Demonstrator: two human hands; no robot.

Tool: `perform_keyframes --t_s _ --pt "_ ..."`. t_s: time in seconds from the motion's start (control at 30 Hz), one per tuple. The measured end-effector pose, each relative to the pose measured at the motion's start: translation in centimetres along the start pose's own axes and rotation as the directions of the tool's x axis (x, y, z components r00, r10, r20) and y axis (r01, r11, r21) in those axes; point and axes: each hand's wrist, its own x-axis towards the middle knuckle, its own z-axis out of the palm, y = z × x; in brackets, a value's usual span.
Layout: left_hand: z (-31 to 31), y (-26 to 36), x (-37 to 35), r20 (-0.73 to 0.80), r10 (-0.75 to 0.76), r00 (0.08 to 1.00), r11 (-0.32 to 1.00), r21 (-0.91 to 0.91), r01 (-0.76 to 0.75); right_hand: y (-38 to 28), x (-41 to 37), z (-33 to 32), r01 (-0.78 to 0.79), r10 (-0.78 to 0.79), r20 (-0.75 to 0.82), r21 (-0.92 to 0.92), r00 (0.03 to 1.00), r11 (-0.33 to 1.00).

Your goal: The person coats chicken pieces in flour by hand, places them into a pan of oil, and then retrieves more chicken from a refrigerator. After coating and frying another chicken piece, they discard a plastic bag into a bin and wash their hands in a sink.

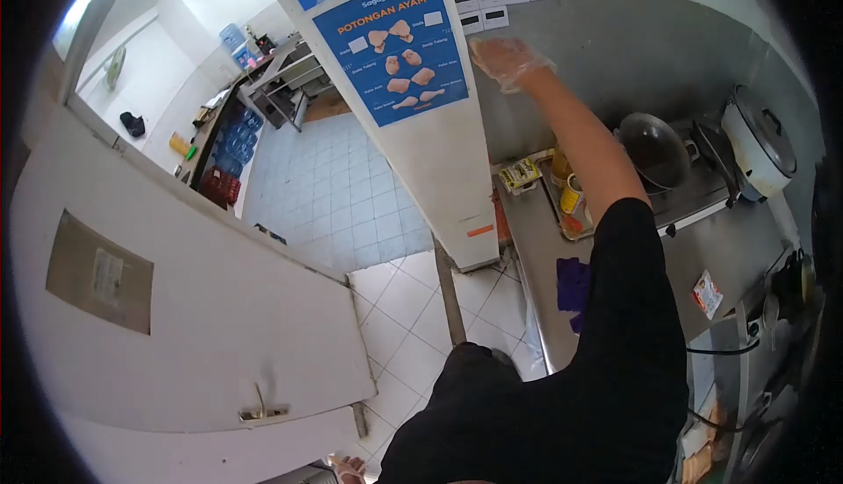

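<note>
We record the right hand (pixel 507 61), in a clear plastic glove, raised against the brushed steel wall (pixel 632 54) beside the edge of the panel carrying the blue poster (pixel 399 45). Its fingers (pixel 485 48) lie loosely apart, clamped on nothing, and point toward that poster, the forearm's long axis running from black sleeve to wall. Beneath the arm the steel worktop (pixel 720 247) bears a dark wok (pixel 654 146) and a white rice cooker (pixel 760 142), with a purple cloth (pixel 572 286) at its edge and open tiled floor (pixel 351 186) beyond.
</note>
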Motion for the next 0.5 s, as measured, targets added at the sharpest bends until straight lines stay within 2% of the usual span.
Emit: perform_keyframes --t_s 0.03,0.1,0.13,0.17,0.2,0.23,0.27,0.3,0.33,0.4,0.5 --pt "0.7 1.6 0.7 0.003 0.002 1.0 1.0 0.008 -0.002 -0.1 0.7 -0.4 -0.009 0.009 0.001 -0.001 1.0 1.0" --pt "2.4 5.3 2.8 -0.05 -0.013 0.999 0.999 -0.041 0.011 -0.5 2.0 -2.0 -0.049 0.047 0.015 0.131 0.999 0.99" --pt "3.3 6.3 3.0 -0.007 -0.01 1.0 0.996 -0.086 0.009 -0.5 2.4 -1.6 -0.061 0.06 0.014 0.131 0.998 0.99" --pt "3.9 6.4 2.9 -0.001 -0.004 1.0 0.997 -0.075 0.004 -0.4 2.7 -1.2 -0.029 0.037 -0.054 0.141 0.998 0.99" --pt "4.3 6.0 2.9 0.249 0.036 0.968 0.971 -0.237 0.025 -0.2 3.1 -0.6 0.004 0.015 -0.121 0.15 0.993 0.989" --pt "5.0 6.3 3.3 0.474 0.11 0.874 0.921 -0.379 0.09 0.0 3.6 -0.1 -0.011 0.029 -0.119 0.148 0.992 0.989" --pt "6.3 6.6 4.1 0.372 0.064 0.926 0.954 -0.296 0.053 0.3 4.2 0.3 -0.003 0.013 -0.093 0.102 0.996 0.995" --pt "7.8 6.5 5.0 0.192 -0.003 0.981 0.982 -0.184 0.038 0.6 4.8 0.7 0.007 -0.003 -0.064 0.057 0.998 0.998" --pt "9.5 6.7 5.5 0.125 -0.036 0.991 0.99 -0.134 0.053 0.7 4.7 0.5 -0.008 0.011 -0.06 0.053 0.998 0.999" --pt "12.4 7.1 7.0 0.084 -0.072 0.994 0.993 -0.089 0.08 0.3 4.2 -0.7 0.047 -0.039 -0.084 0.091 0.996 0.995" --pt "15.4 7.8 8.2 0.079 -0.108 0.991 0.993 -0.044 0.111 0.7 5.0 1.3 0.017 -0.014 -0.05 0.05 0.999 0.999"
